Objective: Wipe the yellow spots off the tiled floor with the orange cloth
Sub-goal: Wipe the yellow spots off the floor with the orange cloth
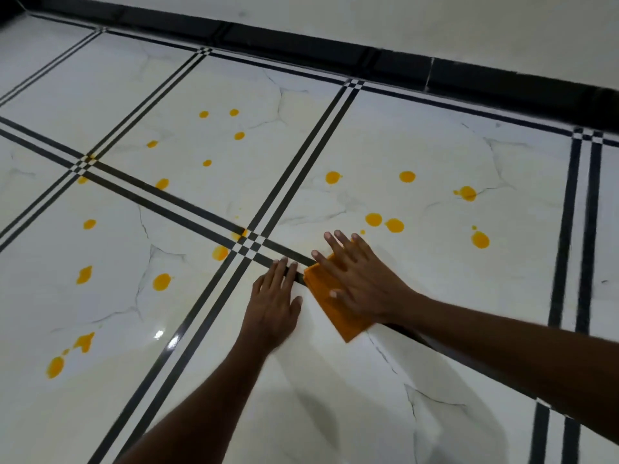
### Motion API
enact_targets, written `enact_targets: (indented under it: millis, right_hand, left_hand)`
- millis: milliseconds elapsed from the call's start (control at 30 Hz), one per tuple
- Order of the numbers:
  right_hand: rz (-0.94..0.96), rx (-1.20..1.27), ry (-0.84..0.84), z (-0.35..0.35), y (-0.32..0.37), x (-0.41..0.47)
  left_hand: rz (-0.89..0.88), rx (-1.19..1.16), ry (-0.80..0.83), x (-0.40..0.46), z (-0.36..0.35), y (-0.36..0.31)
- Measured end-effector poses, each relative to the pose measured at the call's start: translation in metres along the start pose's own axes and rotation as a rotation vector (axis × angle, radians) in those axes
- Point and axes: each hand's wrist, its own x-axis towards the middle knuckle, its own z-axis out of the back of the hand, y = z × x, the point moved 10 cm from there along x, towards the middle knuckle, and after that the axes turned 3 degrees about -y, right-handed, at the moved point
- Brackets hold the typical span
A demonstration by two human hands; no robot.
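The left hand lies flat on the tiled floor, fingers straight and close together, its grip apart and holding nothing; its fingertips reach the dark grout stripe, and its thumb points toward the cloth without clearly touching it. Just to its right, the right hand presses palm-down on the orange cloth, fingers spread and straight, so this grip is also apart, pinning the cloth to the floor and not clamped round it. The cloth is folded into a rough rectangle and lies across the dark stripe, near the crossing of the tile borders; its near corner sticks out below the wrist.

Going from left to right, yellow spots dot the white marbled tiles. A smeared pair sits at the lower left, with several more drops above on the same tile. Small spots scatter across the far middle tile. One drop lies just beside the checkered crossing. Right of the hands, a touching pair of drops sits just beyond the right fingertips, with more spread further out toward the right-hand border. A black skirting band runs along the base of the wall at the top.
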Motion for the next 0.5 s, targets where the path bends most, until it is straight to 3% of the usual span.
enact_targets:
  millis: [133, 300, 400, 500]
  right_hand:
    - [-0.041, 0.02, -0.023, -0.037, 0.023, -0.007]
    - [-0.142, -0.051, 0.003, -0.042, -0.024, -0.016]
    - [-0.332, -0.065, 0.041, -0.027, -0.054, -0.019]
    - [-0.693, 0.043, -0.023, -0.019, -0.044, -0.054]
  left_hand:
    - [-0.052, -0.009, -0.09, -0.008, -0.009, 0.009]
    - [-0.042, -0.013, -0.12, -0.006, -0.011, 0.009]
    - [0.072, -0.064, -0.084, -0.001, 0.003, 0.002]
    - [0.193, -0.099, 0.02, 0.015, 0.017, -0.009]
